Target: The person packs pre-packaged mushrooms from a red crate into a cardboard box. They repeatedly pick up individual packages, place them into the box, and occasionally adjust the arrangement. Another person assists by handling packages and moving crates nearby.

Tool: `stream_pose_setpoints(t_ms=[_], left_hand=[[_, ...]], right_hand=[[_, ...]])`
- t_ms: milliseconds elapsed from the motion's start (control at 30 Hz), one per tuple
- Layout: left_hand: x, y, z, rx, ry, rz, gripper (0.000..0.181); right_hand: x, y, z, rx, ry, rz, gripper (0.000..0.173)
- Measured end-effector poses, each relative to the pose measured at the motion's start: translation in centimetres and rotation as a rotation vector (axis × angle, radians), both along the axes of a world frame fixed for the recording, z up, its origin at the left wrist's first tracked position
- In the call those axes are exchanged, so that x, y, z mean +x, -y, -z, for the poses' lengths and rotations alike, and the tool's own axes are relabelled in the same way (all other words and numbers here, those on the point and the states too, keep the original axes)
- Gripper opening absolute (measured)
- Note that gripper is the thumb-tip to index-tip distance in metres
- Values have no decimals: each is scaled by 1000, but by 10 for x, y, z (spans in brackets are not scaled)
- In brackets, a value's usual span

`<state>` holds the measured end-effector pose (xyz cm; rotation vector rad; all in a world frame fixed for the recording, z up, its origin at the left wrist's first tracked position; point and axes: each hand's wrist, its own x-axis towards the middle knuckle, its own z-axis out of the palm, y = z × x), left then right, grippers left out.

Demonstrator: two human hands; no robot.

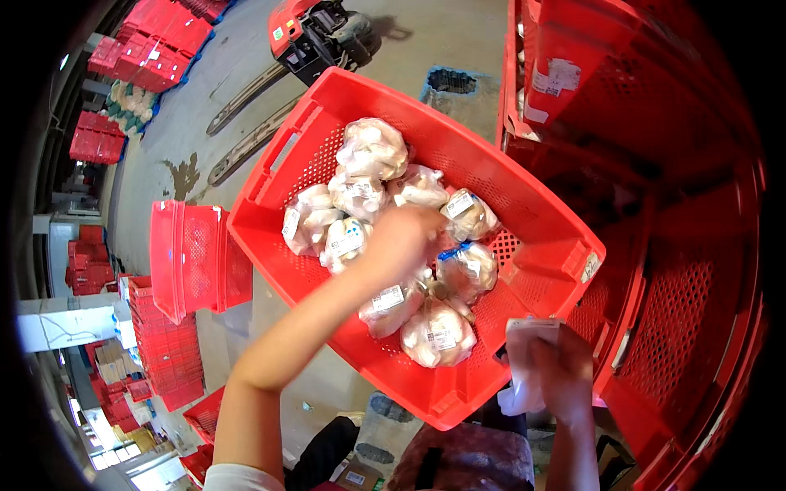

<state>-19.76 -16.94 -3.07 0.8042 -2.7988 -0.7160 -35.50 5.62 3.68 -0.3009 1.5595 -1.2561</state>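
Note:
A large red plastic crate [522, 178] stands before me with several clear plastic bags of pale produce [371, 147] in it, most bearing a white printed label. My left hand [411, 239], blurred, is over the bags in the middle of the crate; whether it grips one cannot be told. Near it lie a bag with a blue tie [468, 273] and a labelled bag [390, 304]. At the crate's lower right corner, outside it, my right hand [562, 368] is closed on a strip of white labels [525, 362] that hangs down.
Tall red crates [669, 319] rise close on the right. More red crates [199, 258] are stacked at the left, with further stacks [153, 49] at the far upper left. A red and black pallet truck [307, 43] with two long forks stands behind the crate.

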Motion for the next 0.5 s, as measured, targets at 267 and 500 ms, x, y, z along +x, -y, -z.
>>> stream_pose_setpoints(t_ms=[267,500], left_hand=[[-25,-68,-71,532,-88,261,7],[-19,-5,-43,-127,106,-76,8]], right_hand=[[-8,0,-3,58,-576,-511,14],[-16,-3,-9,135,-486,-634,14]])
